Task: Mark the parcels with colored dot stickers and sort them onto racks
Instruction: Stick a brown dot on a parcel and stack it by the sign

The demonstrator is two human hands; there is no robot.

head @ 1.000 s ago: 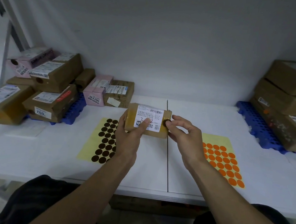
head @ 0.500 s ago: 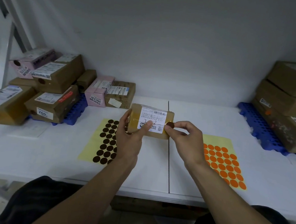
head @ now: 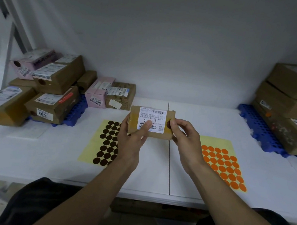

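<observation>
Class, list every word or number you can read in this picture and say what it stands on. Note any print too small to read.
"58 4 3405": label on the pink box.
"200": sticker on the front of the lower brown box.
"3-1": handwritten on that box's top label.
"3 2": handwritten on the label of the held parcel; a dash between is uncertain.
All other printed lines and barcodes: too small to read.
</observation>
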